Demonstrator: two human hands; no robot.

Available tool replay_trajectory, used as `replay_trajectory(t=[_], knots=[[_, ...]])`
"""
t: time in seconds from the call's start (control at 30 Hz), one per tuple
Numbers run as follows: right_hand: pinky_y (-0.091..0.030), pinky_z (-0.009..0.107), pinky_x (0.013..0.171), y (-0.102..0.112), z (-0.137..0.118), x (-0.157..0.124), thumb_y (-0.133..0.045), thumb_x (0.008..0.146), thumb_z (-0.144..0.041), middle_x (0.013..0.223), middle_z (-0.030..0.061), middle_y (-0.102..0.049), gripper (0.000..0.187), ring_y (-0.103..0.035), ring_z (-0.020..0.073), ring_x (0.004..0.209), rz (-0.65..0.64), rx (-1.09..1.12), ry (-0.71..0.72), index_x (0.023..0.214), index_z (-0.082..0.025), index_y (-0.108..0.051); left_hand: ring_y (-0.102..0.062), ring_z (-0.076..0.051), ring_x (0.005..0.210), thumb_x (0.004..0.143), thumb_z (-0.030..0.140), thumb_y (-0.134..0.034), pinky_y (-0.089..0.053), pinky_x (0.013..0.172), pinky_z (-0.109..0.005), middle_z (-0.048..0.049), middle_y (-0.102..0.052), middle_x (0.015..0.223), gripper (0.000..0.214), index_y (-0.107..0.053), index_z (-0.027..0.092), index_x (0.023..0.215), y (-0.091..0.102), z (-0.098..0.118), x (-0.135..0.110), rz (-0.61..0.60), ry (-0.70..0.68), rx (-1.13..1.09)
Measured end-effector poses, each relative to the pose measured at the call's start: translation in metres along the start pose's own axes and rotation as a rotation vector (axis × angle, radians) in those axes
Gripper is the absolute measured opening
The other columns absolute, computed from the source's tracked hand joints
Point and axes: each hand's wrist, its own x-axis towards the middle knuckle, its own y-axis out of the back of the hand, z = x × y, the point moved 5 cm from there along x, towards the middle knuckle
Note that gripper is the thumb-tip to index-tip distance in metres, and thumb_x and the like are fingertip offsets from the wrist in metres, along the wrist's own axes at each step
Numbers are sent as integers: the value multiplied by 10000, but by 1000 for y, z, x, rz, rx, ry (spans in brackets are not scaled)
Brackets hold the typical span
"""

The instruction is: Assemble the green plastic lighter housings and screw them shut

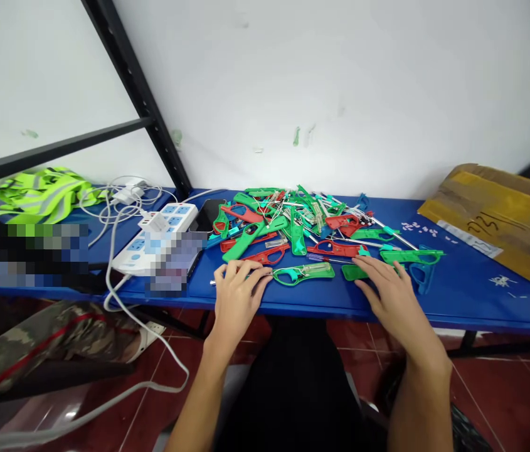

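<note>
My left hand [240, 294] is closed near the table's front edge, its fingers and thumb around the metal tube end of an opened green gas lighter [317, 270]. That lighter lies flat, its clear fuel tank and teal trigger showing. My right hand [394, 300] curves over a green lighter casing [352, 272], thumb and fingertips closed on it; the palm hides much of the piece. A purple-and-clear screwdriver-like tool [323, 258] lies between the hands. Behind them spreads a pile of green and red lighter casings [250, 238] with metal tubes and thin wires.
White power strips [140, 254] with a tangled cable and phones [208, 216] stand left. Beyond the black rack post [152, 119] lies a yellow reflective vest [48, 194]. A taped carton [495, 220] and small white bits [500, 281] are right. Another person's camouflage-clad leg [53, 345] shows lower left.
</note>
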Motion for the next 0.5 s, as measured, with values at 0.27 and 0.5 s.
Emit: replay_trajectory(t=[0.27,0.5], knots=[[-377,707,1243,3,14,37,-516,1132,-338,1263,112,-823,318,-736,323,1245,-225,13,144,1282,-257,-783,-652,-291,1078,1067,248,-745,-402,1004,-510,-53,-830,1114,89,-829,276,1059,-1,-2,0,-6,-33,-31],[-587,511,996,54,-27,52,-636,1106,-429,1270,116,-743,484,-724,314,1123,-126,126,97,1566,-277,-624,-693,-274,1104,1072,226,-728,-386,1169,-560,-31,-839,1111,120,-831,286,1080,-1,-4,-1,-36,-56,-106]])
